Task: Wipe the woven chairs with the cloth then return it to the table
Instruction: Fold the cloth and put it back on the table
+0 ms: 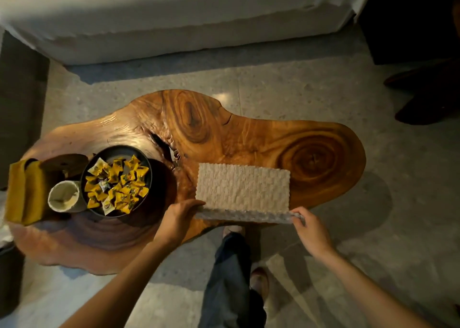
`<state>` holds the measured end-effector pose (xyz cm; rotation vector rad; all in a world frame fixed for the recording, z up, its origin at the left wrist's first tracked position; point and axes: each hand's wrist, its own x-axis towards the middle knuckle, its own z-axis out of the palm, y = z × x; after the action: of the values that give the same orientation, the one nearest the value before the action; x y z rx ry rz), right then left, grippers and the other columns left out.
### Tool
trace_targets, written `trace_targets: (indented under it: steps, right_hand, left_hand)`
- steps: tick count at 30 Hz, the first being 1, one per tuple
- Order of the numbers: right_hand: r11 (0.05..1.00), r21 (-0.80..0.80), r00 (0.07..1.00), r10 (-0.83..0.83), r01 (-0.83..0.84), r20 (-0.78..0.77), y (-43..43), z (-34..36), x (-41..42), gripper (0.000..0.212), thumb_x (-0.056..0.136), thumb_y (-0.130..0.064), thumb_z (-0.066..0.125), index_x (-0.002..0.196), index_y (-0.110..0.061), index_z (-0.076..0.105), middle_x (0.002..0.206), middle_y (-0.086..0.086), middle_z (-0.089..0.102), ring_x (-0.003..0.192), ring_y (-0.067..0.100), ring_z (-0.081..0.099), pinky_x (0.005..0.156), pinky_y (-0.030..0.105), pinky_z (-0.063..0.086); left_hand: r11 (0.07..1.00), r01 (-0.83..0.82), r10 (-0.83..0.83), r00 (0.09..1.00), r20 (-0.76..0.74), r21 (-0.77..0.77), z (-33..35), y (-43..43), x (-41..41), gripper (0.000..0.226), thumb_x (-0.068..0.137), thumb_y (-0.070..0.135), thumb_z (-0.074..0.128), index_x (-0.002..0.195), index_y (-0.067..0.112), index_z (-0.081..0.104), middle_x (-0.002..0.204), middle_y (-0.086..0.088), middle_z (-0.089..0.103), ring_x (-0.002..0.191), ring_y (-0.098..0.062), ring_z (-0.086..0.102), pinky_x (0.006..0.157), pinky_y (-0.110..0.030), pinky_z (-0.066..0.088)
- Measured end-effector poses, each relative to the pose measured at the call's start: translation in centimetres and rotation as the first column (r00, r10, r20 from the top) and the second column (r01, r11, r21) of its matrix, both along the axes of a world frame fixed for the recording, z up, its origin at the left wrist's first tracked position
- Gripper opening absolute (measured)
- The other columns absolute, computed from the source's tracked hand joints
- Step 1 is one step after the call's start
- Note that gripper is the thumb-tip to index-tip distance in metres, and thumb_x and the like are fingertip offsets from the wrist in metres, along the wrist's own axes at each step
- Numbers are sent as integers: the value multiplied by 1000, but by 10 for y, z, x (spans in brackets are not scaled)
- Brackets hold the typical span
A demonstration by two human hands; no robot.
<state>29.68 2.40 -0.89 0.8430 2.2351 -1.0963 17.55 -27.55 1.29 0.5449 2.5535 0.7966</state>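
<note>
Two bare hands reach down to the near edge of a cream, nubbly-textured rectangular cloth. The left hand curls its fingers over the near left corner, and the right hand pinches the near right corner between thumb and fingers. Whether the cloth is being lifted or laid down, keeping both corners level and gently taut should keep the fold tidy. It lies folded flat on a glossy, irregular wood-slab table, with its near strip at the table's edge. A dark round bowl of yellow wrapped sweets sits near its left side. No woven chairs are in view.
</note>
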Motion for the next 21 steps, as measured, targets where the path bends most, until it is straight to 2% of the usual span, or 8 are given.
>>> trace_targets:
  steps: [4, 7, 9, 12, 16, 18, 21]
  right_hand:
    - [996, -11, 996, -84, 84, 0, 1, -21, -16, 11, 99, -25, 48, 92, -27, 56, 83, -7, 61, 72, 13, 60, 60, 34, 47]
    - [990, -20, 989, -143, 142, -32, 5, -34, -36, 14, 98, -25, 50, 91, -16, 58, 84, 5, 63, 76, 23, 62, 64, 41, 50]
    - [984, 20, 983, -173, 175, -70, 8, -43, -50, 21, 97, -23, 51, 87, -6, 58, 80, 12, 62, 74, 31, 60, 61, 40, 46]
    - [971, 65, 969, -225, 232, -104, 12, -54, -70, 26, 96, -21, 52, 84, 1, 57, 75, 15, 60, 70, 32, 56, 61, 39, 42]
    - [960, 128, 968, -240, 248, -74, 15, -71, -83, 28, 95, -22, 52, 71, -7, 51, 62, 1, 48, 62, 21, 47, 53, 31, 30]
    - [947, 175, 962, -258, 269, -84, 14, -78, -85, 27, 94, -22, 54, 71, -10, 51, 66, 0, 49, 67, 21, 49, 54, 31, 31]
    - [907, 222, 931, -329, 359, -160, 8, -81, -83, 17, 91, -23, 61, 89, -7, 58, 90, 2, 51, 84, 19, 47, 71, 31, 37]
  left_hand:
    - [997, -70, 71, 997, 31, -12, -28, 3, -16, 20, 82, -1, 68, 102, 4, 71, 93, -6, 73, 82, -17, 70, 71, -8, 44]
    - [989, -147, 147, 987, 62, -9, -46, 12, -37, 17, 83, 4, 68, 100, 4, 71, 92, -5, 72, 81, -16, 68, 70, -6, 43]
    - [982, -187, 186, 979, 82, 5, -59, 20, -51, 15, 85, 7, 68, 100, 4, 70, 93, -2, 70, 82, -12, 66, 68, -2, 42]
    - [974, -226, 222, 968, 113, 21, -77, 30, -70, 17, 88, 14, 66, 104, 7, 68, 94, 5, 65, 80, -2, 59, 67, 2, 42]
    - [958, -285, 279, 952, 127, 35, -98, 37, -84, 17, 87, 14, 66, 103, 9, 68, 92, 8, 62, 75, 11, 53, 67, 4, 39]
    - [948, -313, 305, 944, 126, 49, -105, 38, -85, 18, 87, 14, 66, 104, 9, 67, 95, 7, 64, 78, 7, 55, 68, 3, 40]
    - [922, -375, 368, 926, 85, 93, -106, 38, -77, 23, 87, 12, 65, 110, 11, 62, 105, 0, 62, 89, -7, 59, 76, -9, 45]
